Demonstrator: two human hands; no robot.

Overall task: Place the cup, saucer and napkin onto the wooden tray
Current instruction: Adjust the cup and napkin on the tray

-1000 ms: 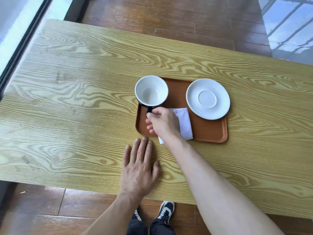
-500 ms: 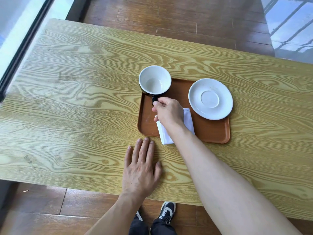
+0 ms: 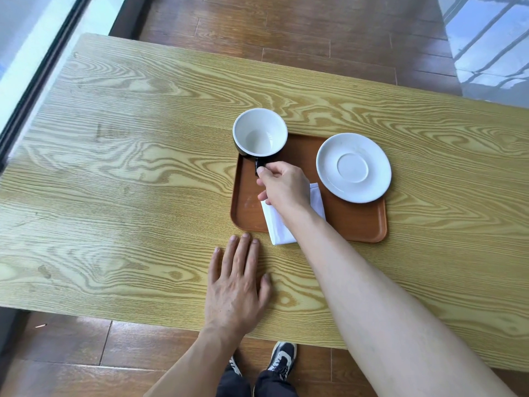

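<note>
A brown wooden tray [image 3: 355, 224] lies on the table. The cup [image 3: 260, 132], black outside and white inside, is at the tray's far left corner, and my right hand [image 3: 283, 187] grips its black handle. I cannot tell whether the cup rests on the tray or hangs just above it. A white saucer [image 3: 353, 167] sits on the tray's right side, its rim reaching past the tray's edge. A folded white napkin [image 3: 279, 227] lies in the tray under my right wrist, its near corner hanging over the front rim. My left hand [image 3: 236, 285] lies flat on the table before the tray, holding nothing.
The light wooden table [image 3: 114, 181] stretches wide to the left and right of the tray. Its near edge is by my feet. A dark wooden floor surrounds it, with a window frame [image 3: 43, 73] along the left.
My right hand has carried the cup away from me toward the tray's far left corner. The napkin, saucer and left hand have stayed in place.
</note>
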